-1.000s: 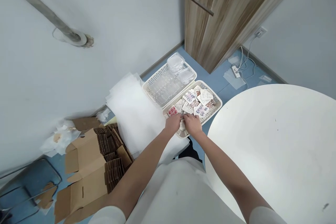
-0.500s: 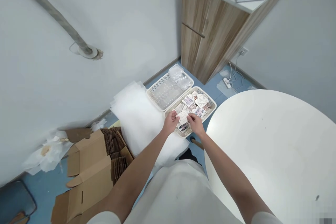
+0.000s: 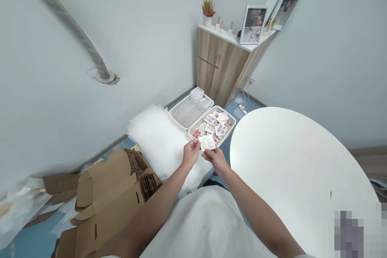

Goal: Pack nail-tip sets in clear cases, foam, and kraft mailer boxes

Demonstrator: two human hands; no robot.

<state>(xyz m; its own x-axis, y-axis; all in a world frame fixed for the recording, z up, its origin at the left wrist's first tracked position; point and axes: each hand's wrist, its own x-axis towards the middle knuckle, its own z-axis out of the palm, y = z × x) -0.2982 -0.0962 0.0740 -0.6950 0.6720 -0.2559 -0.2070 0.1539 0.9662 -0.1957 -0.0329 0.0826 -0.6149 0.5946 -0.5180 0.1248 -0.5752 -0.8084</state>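
Observation:
Between my two hands is a white card with small printed lines facing up. My left hand pinches its left edge, and my right hand grips its lower right edge. Just beyond it, a white plastic basket holds a loose heap of cards, several with rows of coloured press-on nails. One card with red nails lies at the basket's left end. Behind and to the left, a second white basket contains clear plastic packs.
A stack of white foam sheets lies left of the baskets, with flattened brown cardboard boxes nearer me. On my right stands a round white table. A wooden cabinet fills the corner, near a power strip on the floor.
Both hands have drawn the card back toward me, from over the basket to its near side. The card with red nails now shows in the basket. The camera view has tilted up.

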